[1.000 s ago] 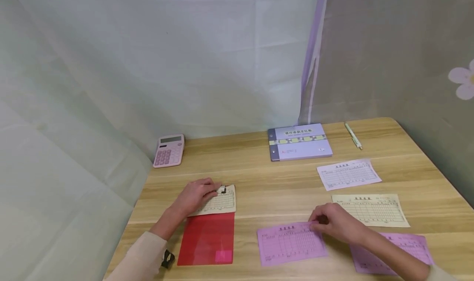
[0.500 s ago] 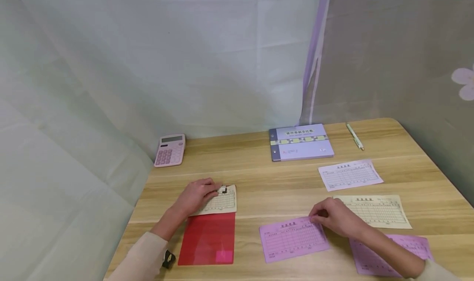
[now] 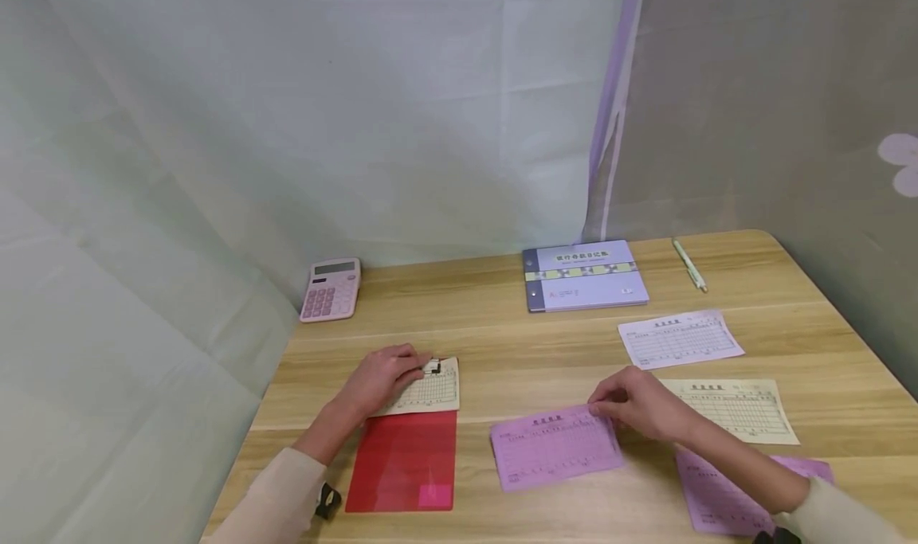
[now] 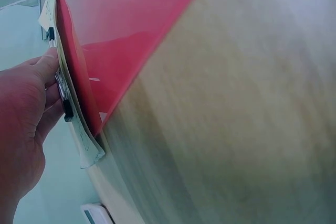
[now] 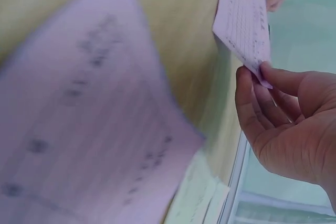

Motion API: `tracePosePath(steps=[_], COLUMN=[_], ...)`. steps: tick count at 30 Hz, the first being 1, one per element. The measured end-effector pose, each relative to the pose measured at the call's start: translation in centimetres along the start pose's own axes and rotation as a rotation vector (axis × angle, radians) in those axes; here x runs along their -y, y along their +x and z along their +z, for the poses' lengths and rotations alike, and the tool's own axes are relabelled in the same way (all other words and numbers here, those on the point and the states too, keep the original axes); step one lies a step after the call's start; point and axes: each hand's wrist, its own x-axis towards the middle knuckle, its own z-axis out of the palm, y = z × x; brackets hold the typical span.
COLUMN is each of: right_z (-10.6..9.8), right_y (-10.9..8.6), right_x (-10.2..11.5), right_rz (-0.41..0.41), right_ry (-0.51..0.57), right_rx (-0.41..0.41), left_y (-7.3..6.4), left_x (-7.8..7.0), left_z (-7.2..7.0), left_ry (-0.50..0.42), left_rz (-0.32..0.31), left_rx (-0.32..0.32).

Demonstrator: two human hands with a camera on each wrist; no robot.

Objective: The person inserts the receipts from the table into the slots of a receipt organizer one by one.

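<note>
My left hand (image 3: 380,381) is over the cream printed slips (image 3: 430,393) at the top of a red folder (image 3: 405,464). Its thumb and fingers pinch a small binder clip (image 4: 62,90) at the slips' edge, partly covering it. In the head view my right hand (image 3: 638,405) pinches the upper right corner of a purple printed slip (image 3: 555,450). The right wrist view shows the thumb (image 5: 283,80) on one face of that slip, fingers behind it, its near corner raised. Another purple slip (image 3: 717,492) lies under the right forearm, partly hidden.
Right of the right hand lie a cream slip (image 3: 753,408) and a white slip (image 3: 681,338). Toward the back are a lilac account book (image 3: 588,285), a pen (image 3: 690,265) and a pink calculator (image 3: 331,289). Curtains (image 3: 430,130) hang behind the table (image 3: 516,345).
My right hand has moved slightly up and left with the purple slip, whose right side has risen and tilted. The left hand stays on the clip.
</note>
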Motion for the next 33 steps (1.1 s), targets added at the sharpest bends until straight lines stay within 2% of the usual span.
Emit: tracePosePath(steps=[3, 7, 11, 16, 22, 30, 33], right_z=[0.0, 0.4, 1.2, 2.6, 4.8, 7.9, 8.8], right_y=[1.0, 2.7, 4.8, 7.8, 10.8, 14.2, 15.0], right_x=[0.7, 1.7, 2.7, 3.2, 4.0, 5.1, 5.5], right_rz=[0.027, 0.102, 0.159, 0.179, 0.191, 0.238, 0.233], right_ry=[0.044, 0.096, 0.119, 0.182, 0.278, 0.380, 0.386], right_rx=[0.012, 0.004, -0.007, 0.023, 0.055, 0.057, 0.072], left_y=[0.0, 0.0, 0.1, 0.1, 0.2, 0.4, 0.4], left_x=[-0.1, -0.1, 0.0, 0.1, 0.0, -0.2, -0.1], left_z=[-0.1, -0.2, -0.2, -0.2, -0.2, -0.5, -0.5], left_ry=[0.008, 0.014, 0.001, 0.001, 0.011, -0.003, -0.011], left_rz=[0.000, -0.001, 0.021, 0.046, 0.043, 0.001, -0.010], left_rx=[0.001, 0.013, 0.007, 0.006, 0.020, 0.050, 0.062])
